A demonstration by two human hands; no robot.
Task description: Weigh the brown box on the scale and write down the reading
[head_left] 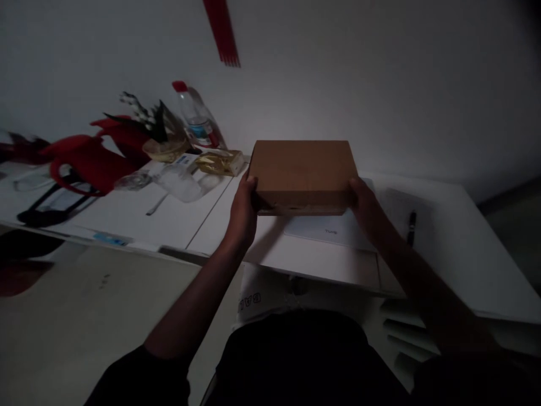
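A closed brown cardboard box (305,166) is held up over the white table, level with its front side toward me. My left hand (245,208) grips its left side, with the thumb at the front corner. On the opposite side my right hand (364,203) clasps it in the same way, thumb on the front right corner. The other fingers of both hands are mostly hidden by the box. Beneath it lies a flat white item with dark lettering (325,231), partly covered from view by the box.
To the left stand red pitchers (95,160), a potted plant (163,148), a plastic bottle (198,124) with a red cap and a gold packet (220,162). A black pen (411,228) lies right of my right forearm. The white table (469,254) meets a wall behind.
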